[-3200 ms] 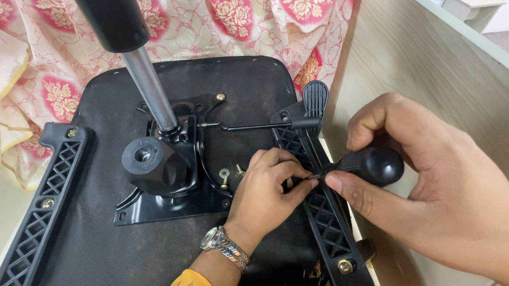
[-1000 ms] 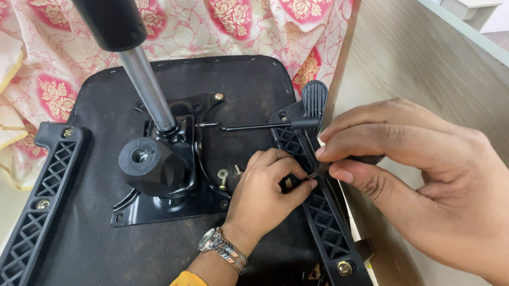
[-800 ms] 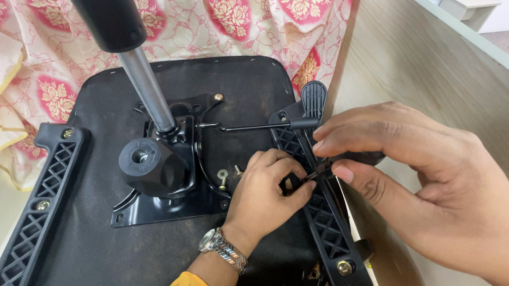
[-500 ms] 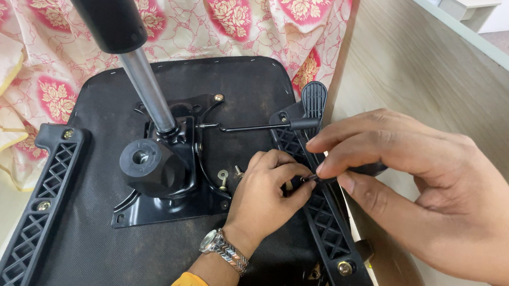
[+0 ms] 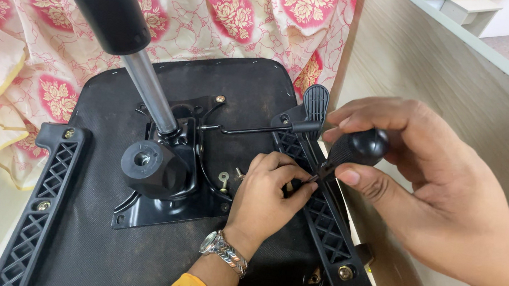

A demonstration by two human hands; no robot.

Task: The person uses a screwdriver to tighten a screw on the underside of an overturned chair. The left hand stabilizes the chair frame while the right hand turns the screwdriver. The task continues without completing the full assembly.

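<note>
The right hand (image 5: 448, 199) is wrapped around a stubby black screwdriver (image 5: 353, 151), thumb and fingers closed on its rounded handle, the tip angled down-left. Just at that tip, the left hand (image 5: 264, 200), wearing a metal wristwatch (image 5: 224, 253), pinches something small against the black lattice armrest bracket (image 5: 327, 231); what it pinches is hidden. Left of both hands sits the black metal mechanism plate (image 5: 161, 202) on the upturned chair seat (image 5: 234, 97), its gas cylinder (image 5: 142, 82) rising beyond. Farther off hangs floral cloth (image 5: 217, 15).
</note>
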